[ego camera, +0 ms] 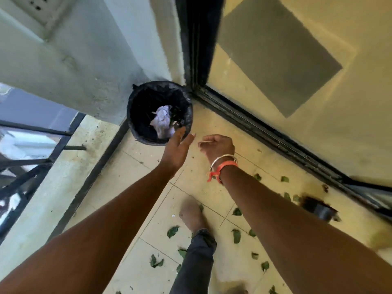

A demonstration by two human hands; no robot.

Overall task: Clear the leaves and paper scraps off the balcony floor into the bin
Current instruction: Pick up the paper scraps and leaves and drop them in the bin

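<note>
Underfoot, the pale tiled balcony floor [135, 272] runs from a black railing [42, 153] on the left to a dark sliding-door track [275, 141] on the right. Tucked in the corner where wall meets track stands the round bin [135, 107], lined with a black bag; crumpled paper scraps [162, 122] and a few dark bits lie at its bottom. Both bare arms reach toward it. Over the bin's near rim hovers the left hand [177, 149], fingers spread wide and holding nothing. Just beside it, the right hand [218, 147], with a metal bangle [222, 161] and an orange thread [220, 169] at the wrist, is loosely curled; whether it grips anything I cannot tell. Green leaves [172, 231] lie scattered across the tiles around a bare foot [192, 215].
</note>
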